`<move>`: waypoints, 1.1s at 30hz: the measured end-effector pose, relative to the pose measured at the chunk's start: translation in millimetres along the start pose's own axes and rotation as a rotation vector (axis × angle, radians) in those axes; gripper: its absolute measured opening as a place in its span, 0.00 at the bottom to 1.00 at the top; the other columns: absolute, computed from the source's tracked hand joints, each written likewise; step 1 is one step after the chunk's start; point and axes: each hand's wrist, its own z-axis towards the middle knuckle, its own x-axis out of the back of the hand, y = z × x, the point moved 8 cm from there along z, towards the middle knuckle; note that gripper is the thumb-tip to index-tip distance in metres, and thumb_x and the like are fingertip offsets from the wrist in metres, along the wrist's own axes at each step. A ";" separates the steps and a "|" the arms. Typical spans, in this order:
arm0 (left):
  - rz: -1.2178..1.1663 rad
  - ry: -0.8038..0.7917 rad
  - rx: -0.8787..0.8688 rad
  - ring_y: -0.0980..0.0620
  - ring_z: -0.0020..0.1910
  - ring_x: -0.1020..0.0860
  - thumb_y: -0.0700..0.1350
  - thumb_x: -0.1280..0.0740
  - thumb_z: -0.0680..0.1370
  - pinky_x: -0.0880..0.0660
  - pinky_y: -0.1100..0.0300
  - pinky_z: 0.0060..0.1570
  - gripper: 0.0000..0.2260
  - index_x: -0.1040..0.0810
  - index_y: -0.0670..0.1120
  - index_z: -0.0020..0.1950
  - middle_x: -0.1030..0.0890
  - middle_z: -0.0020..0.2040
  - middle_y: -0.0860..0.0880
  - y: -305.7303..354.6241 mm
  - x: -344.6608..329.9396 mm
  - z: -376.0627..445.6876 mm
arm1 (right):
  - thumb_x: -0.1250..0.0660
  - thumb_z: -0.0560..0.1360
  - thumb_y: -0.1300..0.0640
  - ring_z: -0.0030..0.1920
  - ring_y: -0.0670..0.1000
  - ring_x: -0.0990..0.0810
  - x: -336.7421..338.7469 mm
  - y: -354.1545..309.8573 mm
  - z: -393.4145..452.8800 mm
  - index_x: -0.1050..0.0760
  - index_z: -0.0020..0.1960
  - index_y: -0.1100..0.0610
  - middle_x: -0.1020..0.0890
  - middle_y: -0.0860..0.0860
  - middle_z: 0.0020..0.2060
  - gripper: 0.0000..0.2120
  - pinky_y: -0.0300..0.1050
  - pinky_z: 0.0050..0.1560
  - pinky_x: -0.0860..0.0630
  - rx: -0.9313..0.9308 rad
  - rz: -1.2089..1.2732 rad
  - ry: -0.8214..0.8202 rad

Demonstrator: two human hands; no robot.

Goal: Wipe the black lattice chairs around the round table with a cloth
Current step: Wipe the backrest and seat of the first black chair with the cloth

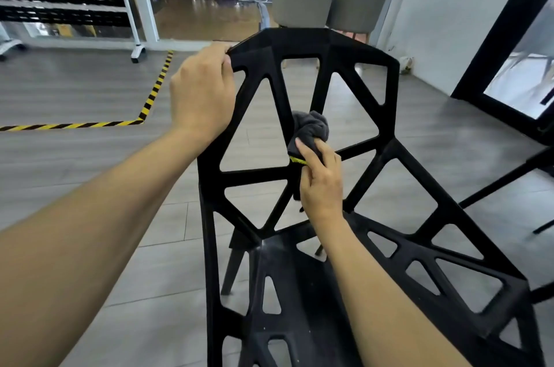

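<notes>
Black lattice chair (302, 45) stands directly before the person, seat nearest, backrest facing away. Right hand (322, 183) holds a bunched grey cloth (308, 132), fingers curled over it, pressing it against the central struts of the backrest. Left hand (202, 90) grips the upper left corner of the backrest. Beyond, two grey upholstered chairs (302, 3) stand by a glass partition; yellow-black floor tape (150, 102) runs left

The black lattice chair (299, 45) runs off the bottom edge, its legs mostly hidden beneath the seat.
</notes>
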 end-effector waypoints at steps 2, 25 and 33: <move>-0.014 -0.006 0.012 0.39 0.52 0.24 0.44 0.46 0.84 0.38 0.53 0.43 0.15 0.23 0.48 0.65 0.17 0.52 0.45 -0.4 0.2 0.0 | 0.36 0.77 0.68 0.58 0.56 0.27 2.8 3.2 -4.3 0.20 0.66 0.53 0.24 0.53 0.63 0.21 0.42 0.63 0.28 0.023 -0.015 -0.007; 0.032 0.007 0.038 0.40 0.53 0.24 0.45 0.46 0.84 0.38 0.53 0.45 0.15 0.23 0.47 0.64 0.18 0.54 0.46 1.3 1.8 -0.1 | 0.39 0.77 0.65 0.58 0.50 0.25 28.0 5.7 -21.8 0.20 0.65 0.53 0.25 0.51 0.58 0.20 0.49 0.61 0.25 -0.275 0.208 0.038; -0.030 0.013 0.014 0.43 0.49 0.23 0.44 0.46 0.83 0.34 0.53 0.44 0.14 0.22 0.46 0.61 0.18 0.49 0.48 -2.3 -2.2 3.3 | 0.37 0.77 0.68 0.64 0.50 0.26 -16.7 -11.8 -40.9 0.26 0.69 0.52 0.31 0.48 0.62 0.24 0.22 0.56 0.33 -0.482 0.411 0.007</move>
